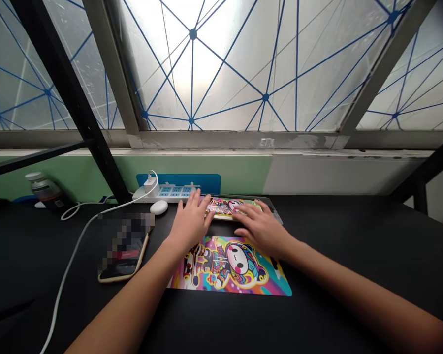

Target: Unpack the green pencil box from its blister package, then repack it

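Note:
Both hands reach forward over the desk to a long, thin item with a colourful cartoon print (223,207) and a pale front edge. At its left end, my left hand (192,219) lies with fingers stretched and spread. My right hand (260,226) rests over its right end, fingers extended and apart. What lies under the fingertips is hidden. Nearer to me, a bright sheet with a white-faced cartoon figure (232,265) lies flat, its left part covered by my left forearm. A clear, see-through edge (276,211) shows beyond my right hand.
On the left are a phone (127,248), a small white rounded case (159,207) and a white cable (71,260). A power strip (170,191) with a plugged-in charger (151,184) stands against the wall. Farther left is a bottle (47,191). Black metal bars (84,118) slant beside the window.

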The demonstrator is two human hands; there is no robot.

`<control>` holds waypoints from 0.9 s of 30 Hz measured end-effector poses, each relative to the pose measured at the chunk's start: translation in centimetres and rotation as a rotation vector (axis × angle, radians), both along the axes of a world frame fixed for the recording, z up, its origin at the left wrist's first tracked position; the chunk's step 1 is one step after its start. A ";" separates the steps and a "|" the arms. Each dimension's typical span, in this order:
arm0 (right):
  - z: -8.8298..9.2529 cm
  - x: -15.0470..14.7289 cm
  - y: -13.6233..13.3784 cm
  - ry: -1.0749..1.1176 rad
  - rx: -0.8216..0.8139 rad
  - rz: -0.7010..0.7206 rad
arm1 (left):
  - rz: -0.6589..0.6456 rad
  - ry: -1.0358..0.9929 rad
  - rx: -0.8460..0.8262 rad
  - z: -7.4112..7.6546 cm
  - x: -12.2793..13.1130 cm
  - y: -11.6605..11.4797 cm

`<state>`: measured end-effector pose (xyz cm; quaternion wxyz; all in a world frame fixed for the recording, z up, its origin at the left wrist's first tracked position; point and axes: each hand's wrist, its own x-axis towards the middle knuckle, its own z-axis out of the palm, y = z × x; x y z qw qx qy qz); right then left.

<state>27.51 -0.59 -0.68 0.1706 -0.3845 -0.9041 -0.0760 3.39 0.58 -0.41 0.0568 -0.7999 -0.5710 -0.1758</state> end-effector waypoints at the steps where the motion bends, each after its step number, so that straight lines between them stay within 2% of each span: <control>1: -0.1 -0.8 -1.3 0.004 -0.014 0.040 | -0.065 0.026 -0.005 0.0 0.1 0.0; 3: -0.3 -2.3 -3.5 0.015 -0.077 0.069 | -0.169 0.052 -0.045 0.1 0.2 -0.1; 6: -0.7 -3.7 -5.2 0.024 -0.169 -0.016 | -0.183 0.034 -0.093 0.2 0.4 -0.2; 12: -0.7 -3.7 -4.4 0.008 -0.218 -0.183 | -0.127 -0.049 -0.122 0.5 0.4 -0.7; 17: -0.3 -3.0 -3.8 0.070 -0.292 -0.246 | -0.099 -0.089 -0.174 0.0 0.2 -0.5; 20: 1.2 -1.2 -2.8 0.084 -0.330 -0.257 | -0.117 -0.105 -0.225 0.4 -0.4 -0.2; 24: 3.4 3.8 0.0 0.149 -0.433 -0.274 | -0.123 -0.142 -0.257 1.7 -1.1 -0.2; 27: 3.7 7.6 2.2 0.184 -0.537 -0.338 | -0.108 -0.156 -0.231 1.9 -0.8 -0.6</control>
